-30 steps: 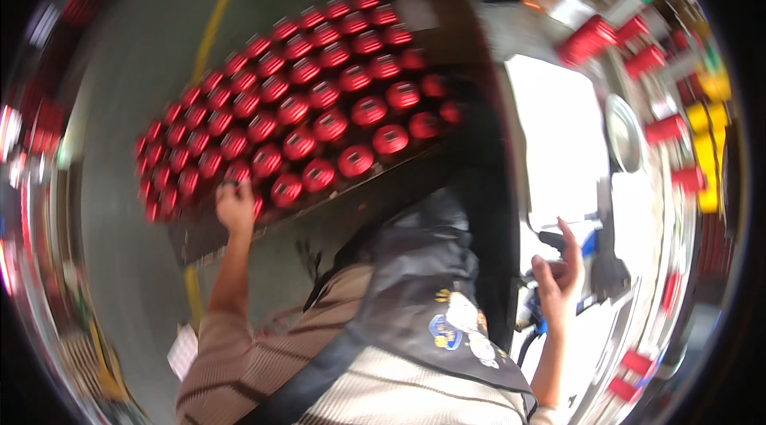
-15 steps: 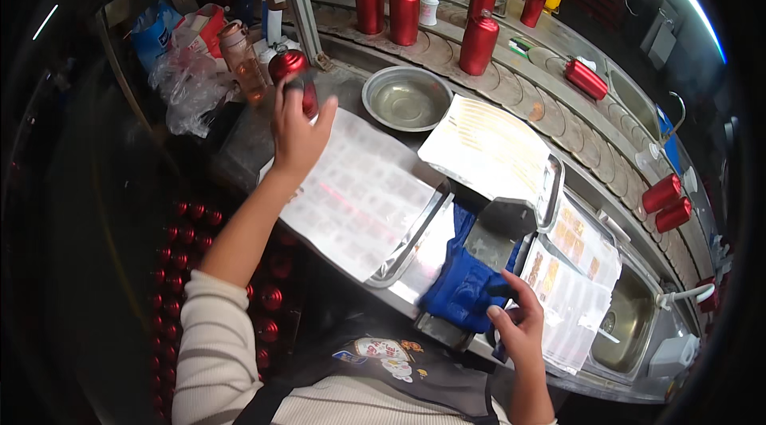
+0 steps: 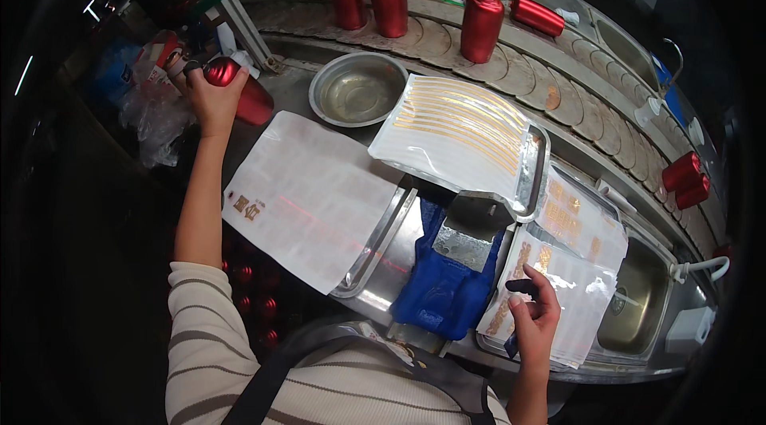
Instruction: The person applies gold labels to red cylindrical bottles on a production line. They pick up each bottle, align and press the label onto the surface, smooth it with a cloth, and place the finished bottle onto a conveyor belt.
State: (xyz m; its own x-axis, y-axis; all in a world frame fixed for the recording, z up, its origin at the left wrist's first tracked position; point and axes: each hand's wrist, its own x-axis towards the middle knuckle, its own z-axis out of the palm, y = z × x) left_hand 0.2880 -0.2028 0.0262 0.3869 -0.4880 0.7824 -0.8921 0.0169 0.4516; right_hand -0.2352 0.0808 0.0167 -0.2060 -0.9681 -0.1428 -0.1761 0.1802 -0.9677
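Observation:
At the far left, my left hand [image 3: 214,99] wraps round the shoulder of a shiny red bottle [image 3: 255,102], which leans on the bench. Something dark covers a fingertip of that hand. My right hand [image 3: 536,320] hovers over sheets of gold decals [image 3: 565,325] on the right, its thumb and forefinger apart. A dark covering shows at its forefinger tip; a dark blue piece below the thumb is too unclear to name. Between my hands lie a white sheet with a gold mark [image 3: 315,193] and a blue cloth [image 3: 447,289] draped over a metal stand [image 3: 469,237].
A metal bowl [image 3: 321,98] of liquid sits beyond the white sheet. Another sheet with gold strips [image 3: 455,126] rests on a tray. Several red bottles [image 3: 483,30] stand along a curved conveyor [image 3: 527,90]. A sink [image 3: 630,317] is at the right, plastic bags [image 3: 148,118] at the left.
My left hand has swung further left and tilted the red bottle. The white sheet it was over is now uncovered, showing its gold mark. My right hand has shifted slightly over the decal sheets.

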